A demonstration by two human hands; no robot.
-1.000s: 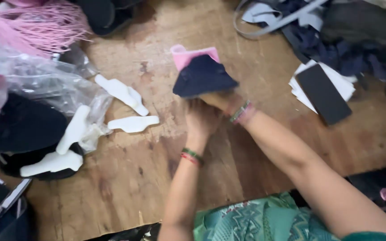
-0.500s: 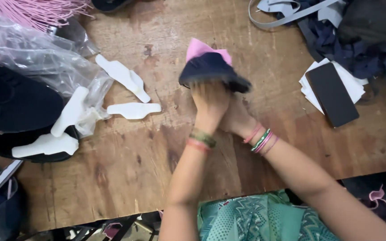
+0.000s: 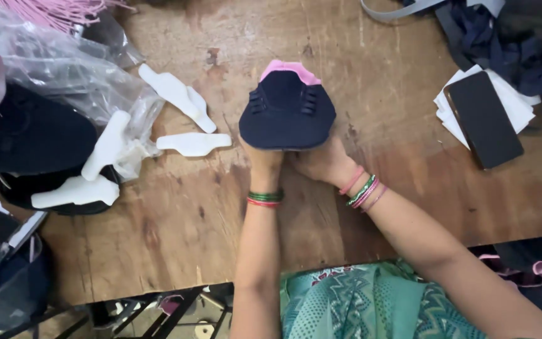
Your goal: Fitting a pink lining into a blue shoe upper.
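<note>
Navy fabric shoe upper [image 3: 287,113] with a pink tongue tip sits on our worn wooden surface [image 3: 177,226], near centre. Our left hand [image 3: 265,157] and right hand [image 3: 322,161] both grip its near edge, fingers curled shut under the fabric, the two hands just beside each other. White shoe inserts [image 3: 192,143] lie left of the upper, next to clear plastic bags [image 3: 64,69]. Black phone [image 3: 484,118] rests on white paper [image 3: 514,103] at the right, well apart from our hands.
</note>
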